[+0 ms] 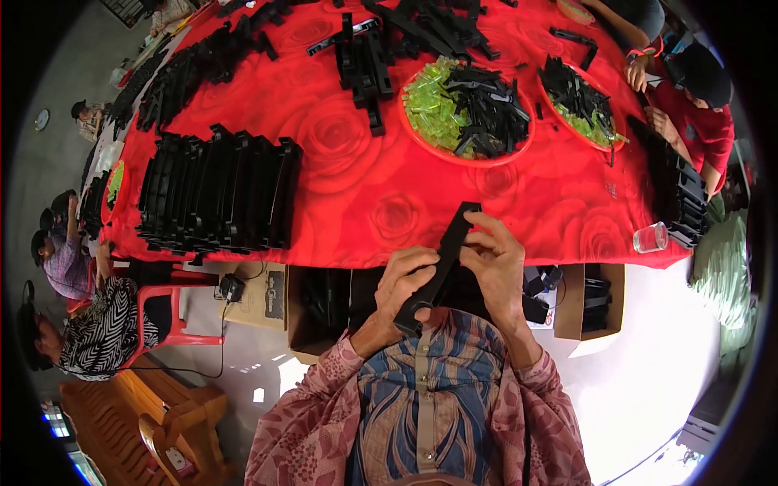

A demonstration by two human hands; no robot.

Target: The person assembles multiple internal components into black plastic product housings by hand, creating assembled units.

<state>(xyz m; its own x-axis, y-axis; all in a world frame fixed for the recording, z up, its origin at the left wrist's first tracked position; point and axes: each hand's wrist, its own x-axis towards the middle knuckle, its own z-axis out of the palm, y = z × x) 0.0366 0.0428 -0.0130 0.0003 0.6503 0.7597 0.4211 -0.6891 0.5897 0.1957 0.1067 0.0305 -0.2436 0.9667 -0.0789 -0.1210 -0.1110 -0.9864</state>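
Observation:
A long black plastic part (442,263) is held at a slant in front of my chest, by the near edge of the red table. My left hand (403,279) is closed around its lower half. On its upper end, the fingers of my right hand (494,255) press from the right side. Beyond my hands stands a round orange-rimmed tray (494,162) of yellow-green clear pieces (429,101) and small black strips (490,105). To the left, a row of similar black parts (215,194) stands packed together.
More black parts (365,69) lie across the far table. A second tray (612,146) and a drinking glass (651,237) are on the right, near a co-worker in red (705,121). Cardboard boxes (573,304) stand below the table edge. A red chair (182,320) is at left.

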